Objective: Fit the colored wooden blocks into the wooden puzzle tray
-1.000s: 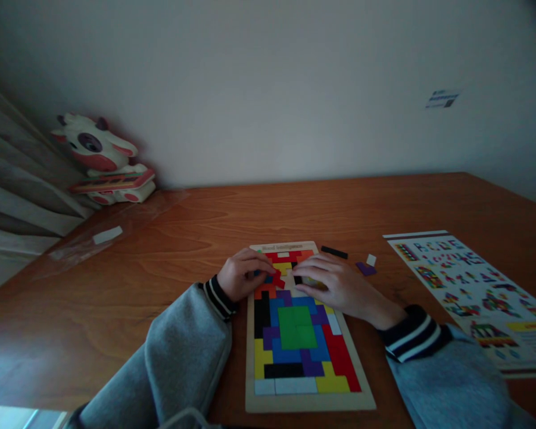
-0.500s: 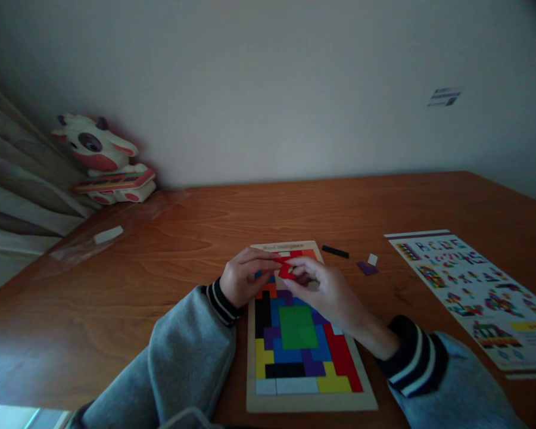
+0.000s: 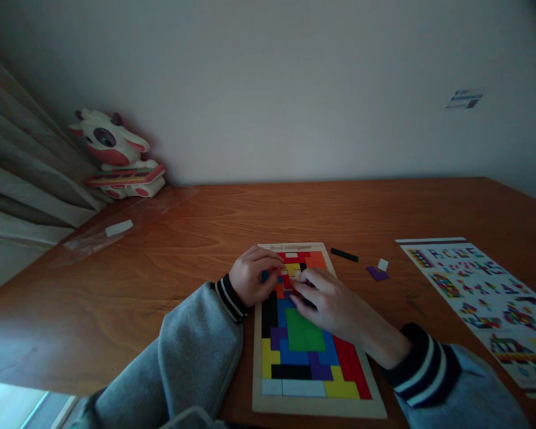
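Note:
A wooden block-puzzle board (image 3: pixel 319 407) lies in front of me, filled with many flat coloured pieces. My left hand (image 3: pixel 254 275) rests over its upper left part, fingers curved and apart, with no piece seen in them. A small red puzzle piece (image 3: pixel 286 281) sits on the board between my hands. My right hand (image 3: pixel 328 298) reaches over the board from the right. Its spread fingertips are at the red piece's right side; whether they press on it I cannot tell. A large green square (image 3: pixel 304 330) fills the board's middle. Both hands hide some upper pieces.
Right of the board lie a black bar piece (image 3: pixel 344 255), a white square piece (image 3: pixel 383 264) and a purple piece (image 3: pixel 377 273). Farther right is a printed pattern sheet (image 3: pixel 477 298). A cow-shaped toy keyboard (image 3: pixel 125 176) stands at the back left, near clear plastic wrapping (image 3: pixel 87 241).
The red piece, held up between both hands before, is now down on the board. My fingers have loosened from it and spread. The whole view has shifted slightly.

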Demonstrator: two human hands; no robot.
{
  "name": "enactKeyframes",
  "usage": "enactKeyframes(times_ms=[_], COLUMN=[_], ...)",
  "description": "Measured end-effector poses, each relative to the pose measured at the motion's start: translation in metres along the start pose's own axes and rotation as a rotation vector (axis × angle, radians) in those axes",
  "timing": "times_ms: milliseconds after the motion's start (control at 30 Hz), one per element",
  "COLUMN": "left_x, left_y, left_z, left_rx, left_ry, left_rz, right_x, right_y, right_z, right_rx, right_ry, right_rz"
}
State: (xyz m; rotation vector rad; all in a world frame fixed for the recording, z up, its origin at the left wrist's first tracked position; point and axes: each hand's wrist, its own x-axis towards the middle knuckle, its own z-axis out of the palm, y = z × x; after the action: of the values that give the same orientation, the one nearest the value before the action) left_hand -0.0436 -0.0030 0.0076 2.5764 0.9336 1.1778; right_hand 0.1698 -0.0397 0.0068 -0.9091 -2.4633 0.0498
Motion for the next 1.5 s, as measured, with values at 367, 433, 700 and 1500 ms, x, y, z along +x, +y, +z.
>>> enactKeyframes(times_ms=[367, 433, 700, 1500], left_x=[-0.001, -0.001, -0.002, -0.004], left_y=[0.001, 0.001, -0.001, 0.004], left_z=[0.003, 0.003, 0.004, 0.0], left_rx=[0.044, 0.041, 0.066, 0.13], left_ry=[-0.137, -0.142, -0.164, -0.295], left_rz=[-0.006, 0.001, 0.006, -0.004], right_x=[0.0, 0.0, 0.0, 0.0], right_y=[0.004, 0.005, 0.01, 0.022], right_z=[-0.002, -0.001, -0.003, -0.006], right_rx=[0.012, 0.03, 0.075, 0.18], right_ry=[-0.061, -0.054, -0.031, -0.058], right_rz=[0.057, 0.068, 0.073, 0.151])
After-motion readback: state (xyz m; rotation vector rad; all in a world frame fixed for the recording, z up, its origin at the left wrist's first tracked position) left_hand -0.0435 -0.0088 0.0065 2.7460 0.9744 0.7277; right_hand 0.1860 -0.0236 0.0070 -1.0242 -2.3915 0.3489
